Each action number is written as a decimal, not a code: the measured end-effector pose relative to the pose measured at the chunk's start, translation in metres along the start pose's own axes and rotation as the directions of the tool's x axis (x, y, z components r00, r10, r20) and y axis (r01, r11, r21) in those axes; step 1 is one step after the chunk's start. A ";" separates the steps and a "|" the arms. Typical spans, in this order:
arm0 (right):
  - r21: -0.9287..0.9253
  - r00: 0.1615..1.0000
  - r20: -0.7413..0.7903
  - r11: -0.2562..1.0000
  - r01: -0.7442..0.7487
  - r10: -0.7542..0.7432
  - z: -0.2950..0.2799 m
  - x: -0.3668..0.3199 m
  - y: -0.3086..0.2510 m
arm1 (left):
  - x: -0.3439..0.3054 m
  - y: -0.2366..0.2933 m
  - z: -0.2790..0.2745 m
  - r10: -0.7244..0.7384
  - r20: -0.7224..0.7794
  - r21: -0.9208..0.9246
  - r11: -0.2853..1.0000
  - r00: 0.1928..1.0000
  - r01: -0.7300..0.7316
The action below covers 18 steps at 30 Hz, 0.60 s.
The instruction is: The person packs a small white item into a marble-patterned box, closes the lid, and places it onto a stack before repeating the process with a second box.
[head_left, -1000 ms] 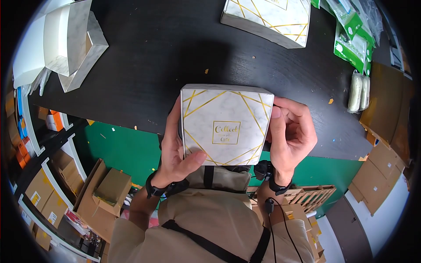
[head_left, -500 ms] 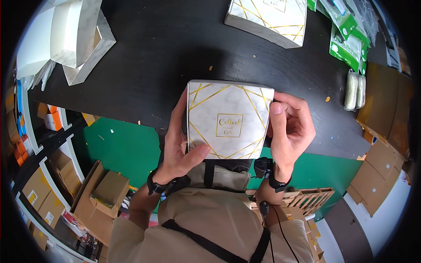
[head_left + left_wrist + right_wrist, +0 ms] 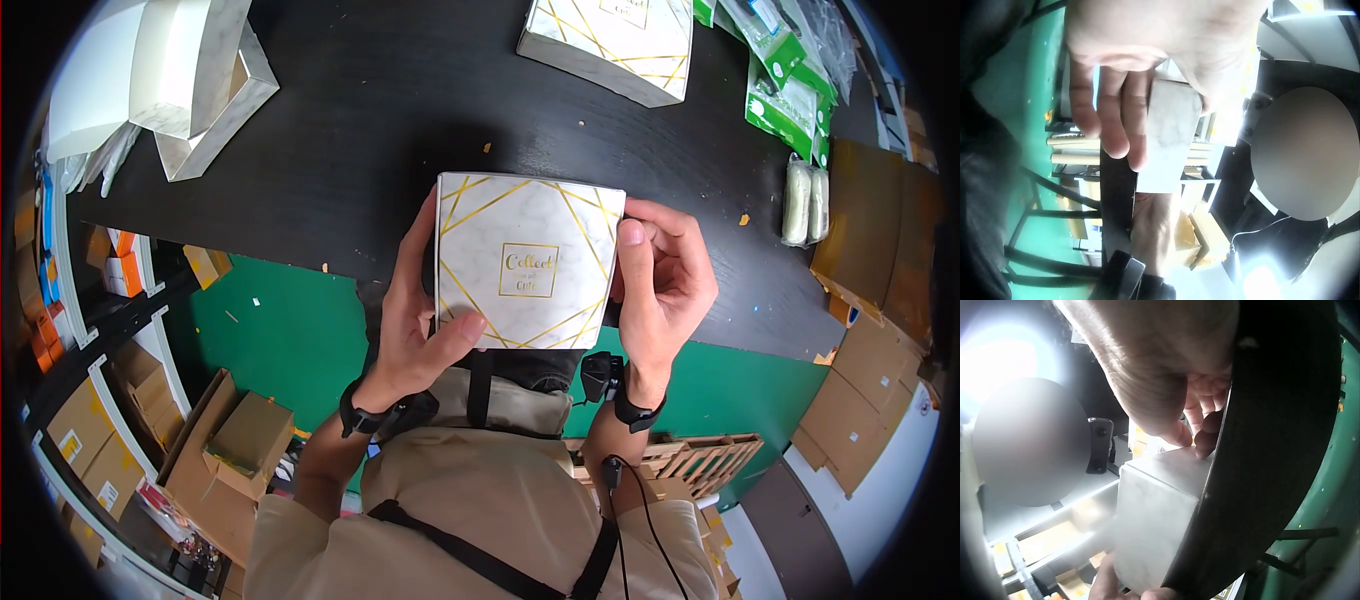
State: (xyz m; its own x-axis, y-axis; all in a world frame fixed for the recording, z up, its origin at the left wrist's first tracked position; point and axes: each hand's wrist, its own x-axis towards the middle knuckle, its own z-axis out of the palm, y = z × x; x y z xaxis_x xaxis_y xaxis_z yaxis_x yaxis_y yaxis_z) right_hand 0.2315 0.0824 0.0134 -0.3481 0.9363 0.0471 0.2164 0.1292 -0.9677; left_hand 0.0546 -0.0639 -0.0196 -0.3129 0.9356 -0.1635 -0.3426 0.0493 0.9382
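Writing: a gold square frame in the middle of the box (image 3: 527, 262) lid holds "Collect" in gold script. The smaller lines under it are too small to read surely.
Box look: square, white-grey marble print, crossed by thin gold lines that run out to the edges. The plain pale side wall shows in the left wrist view (image 3: 1169, 137) and the right wrist view (image 3: 1154, 519).
Box place: held up between both hands, lid facing the head camera, over the near edge of the black worktop (image 3: 380, 120) and in front of the person's chest.
Left hand (image 3: 415, 320): grips the box's left side. The thumb lies across the lower left corner of the lid, and the fingers (image 3: 1116, 119) curl close together round the edge.
Right hand (image 3: 660, 285): grips the right side. The thumb presses the upper right edge, and the fingers (image 3: 1200, 434) bend behind the box, tips touching it.
Second box (image 3: 610, 40): same marble and gold pattern, lying on the worktop's far side, well apart.
Open box parts (image 3: 190, 80): far left of the worktop.
Green packets (image 3: 790, 95): far right.
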 end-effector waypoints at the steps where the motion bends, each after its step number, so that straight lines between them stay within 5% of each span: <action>1: -0.003 1.000 0.003 1.000 -0.003 0.003 0.000 0.000 0.000 | 0.000 0.000 0.001 -0.004 -0.005 -0.001 1.000 1.000 0.004; 6: -0.011 1.000 0.001 1.000 -0.002 0.002 0.000 0.000 0.001 | 0.001 0.002 0.002 -0.001 -0.014 0.006 1.000 1.000 0.001; 9: 0.005 1.000 -0.019 1.000 -0.015 0.015 0.002 0.001 -0.002 | -0.001 0.011 0.004 -0.123 -0.006 -0.060 0.991 0.992 0.122; 18: 0.008 1.000 -0.019 1.000 -0.015 0.016 0.001 0.000 -0.001 | 0.000 0.008 0.004 -0.089 -0.009 -0.071 0.994 0.996 0.088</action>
State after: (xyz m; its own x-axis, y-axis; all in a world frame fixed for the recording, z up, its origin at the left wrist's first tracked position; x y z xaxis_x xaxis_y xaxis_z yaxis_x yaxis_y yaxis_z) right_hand 0.2304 0.0816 0.0138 -0.3270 0.9443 0.0368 0.2148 0.1122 -0.9702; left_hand 0.0558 -0.0618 -0.0111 -0.2888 0.9245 -0.2486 -0.4308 0.1063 0.8962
